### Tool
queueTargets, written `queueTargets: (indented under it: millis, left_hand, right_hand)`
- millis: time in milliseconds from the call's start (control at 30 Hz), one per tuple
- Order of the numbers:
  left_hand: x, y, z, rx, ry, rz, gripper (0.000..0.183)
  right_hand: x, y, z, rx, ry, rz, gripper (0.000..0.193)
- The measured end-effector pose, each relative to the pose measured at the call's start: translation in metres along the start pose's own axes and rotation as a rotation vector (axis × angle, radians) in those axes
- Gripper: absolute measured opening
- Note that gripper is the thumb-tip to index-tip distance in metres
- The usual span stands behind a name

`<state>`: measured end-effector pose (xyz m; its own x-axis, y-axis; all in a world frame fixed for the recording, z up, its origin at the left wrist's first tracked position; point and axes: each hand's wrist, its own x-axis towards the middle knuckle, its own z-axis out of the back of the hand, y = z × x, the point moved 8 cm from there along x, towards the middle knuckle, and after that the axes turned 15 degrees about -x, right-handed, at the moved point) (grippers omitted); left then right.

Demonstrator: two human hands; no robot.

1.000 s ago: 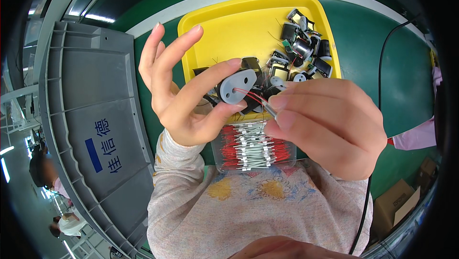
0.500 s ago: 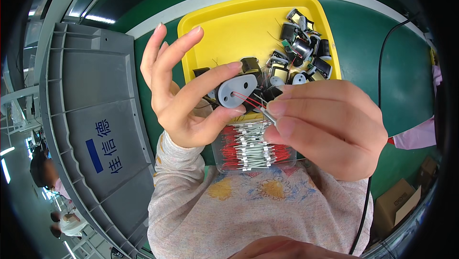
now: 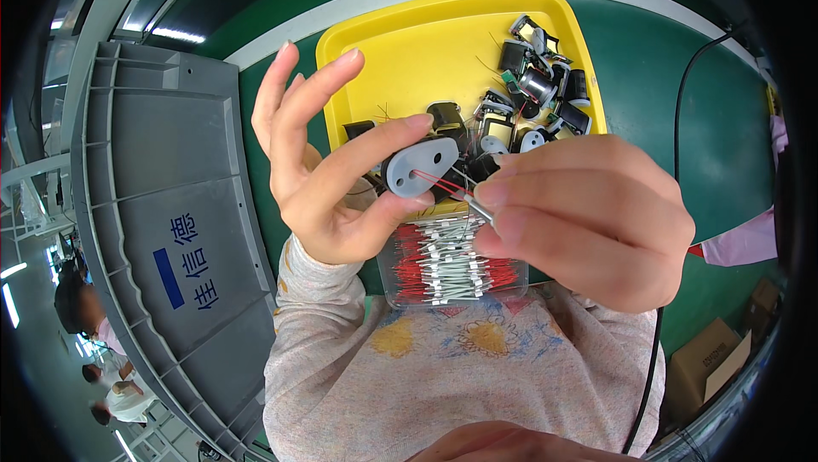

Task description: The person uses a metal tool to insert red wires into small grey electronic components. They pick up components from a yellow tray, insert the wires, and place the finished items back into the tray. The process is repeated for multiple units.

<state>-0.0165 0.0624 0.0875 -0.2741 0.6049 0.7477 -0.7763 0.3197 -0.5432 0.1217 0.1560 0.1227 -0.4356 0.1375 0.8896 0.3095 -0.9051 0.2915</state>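
Note:
Between thumb and index finger, my left hand (image 3: 328,185) pinches a coil bobbin by its sides, the other fingers raised. Its pale grey oval end plate (image 3: 422,162) has small round holes and faces up. Thin red wires (image 3: 441,181) run from one hole toward my right hand (image 3: 596,219). There the fingertips grip a slim grey-white sleeved lead (image 3: 481,208), whose far end is hidden by the fingers. Beneath the hands sits a clear plastic box (image 3: 391,293) full of white-sleeved leads with red ends (image 3: 452,262).
A yellow tray (image 3: 392,53) behind my hands holds several black wire-wound coils (image 3: 537,85), mostly at its right. A grey plastic crate (image 3: 170,181) stands at the left. A black cable (image 3: 679,121) crosses the green table (image 3: 648,78). A cardboard box (image 3: 703,364) is lower right.
The bobbin has tilted and shifted very slightly in my left hand. My right hand has moved a little, still gripping the sleeved lead.

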Motion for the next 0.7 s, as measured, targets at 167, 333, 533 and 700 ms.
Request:
queueTargets:
  millis: [167,333,533,700]
  left_hand:
    - [-0.0015,0.0007,0.0004,-0.022,-0.001,0.005,0.041]
    - [-0.0022,0.0014,0.0007,-0.029,-0.004,0.015,0.041]
    - [-0.0018,0.0005,0.0015,-0.030,-0.003,0.022,0.042]
    - [-0.0009,0.0012,0.0019,-0.031,-0.014,0.006,0.042]
  right_hand:
    - [-0.0010,0.0027,-0.0010,-0.008,-0.006,0.018,0.033]
    - [-0.0003,0.0047,-0.0013,0.001,0.024,0.004,0.033]
    - [-0.0009,0.0041,-0.0008,0.001,-0.022,-0.013,0.032]
    - [-0.0008,0.0026,-0.0008,-0.009,0.020,-0.050,0.033]
